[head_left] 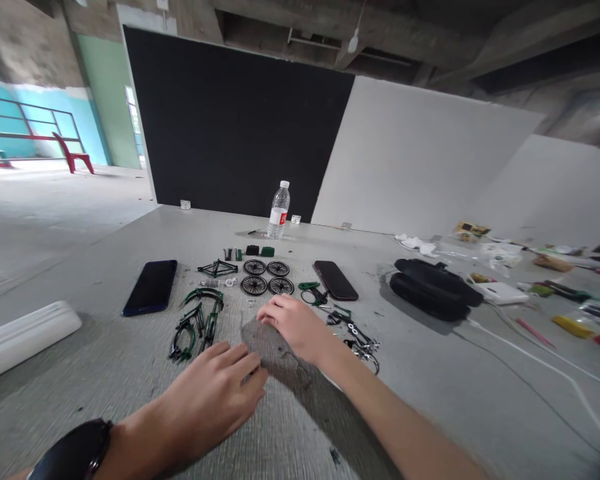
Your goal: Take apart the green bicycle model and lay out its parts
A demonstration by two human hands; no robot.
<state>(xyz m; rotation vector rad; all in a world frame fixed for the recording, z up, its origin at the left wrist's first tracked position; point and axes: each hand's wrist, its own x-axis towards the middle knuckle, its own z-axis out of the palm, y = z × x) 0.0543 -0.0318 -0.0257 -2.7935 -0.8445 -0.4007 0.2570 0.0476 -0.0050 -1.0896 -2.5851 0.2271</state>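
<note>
My left hand [223,390] is low over the front of the table, its fingers curled in and pressed together. Whatever they may hold is hidden under the palm. My right hand [295,327] is bent downward close to the tabletop, with its fingertips drawn together and concealed. Just beyond it are tiny clear or metal pieces [251,303] and several black spoked toy wheels [255,285]. Green and black bicycle frame parts [195,323] lie left of my hands. To the right are a green chain-guard-like piece [309,285] and silver and black small parts [363,337].
Two phones, one left [151,287] and one right [336,280], flank the parts. A water bottle [279,212] stands behind them. A black case [433,290], cables [540,353] and scattered packaging [500,257] occupy the right. A white roll-like object [30,340] is at left.
</note>
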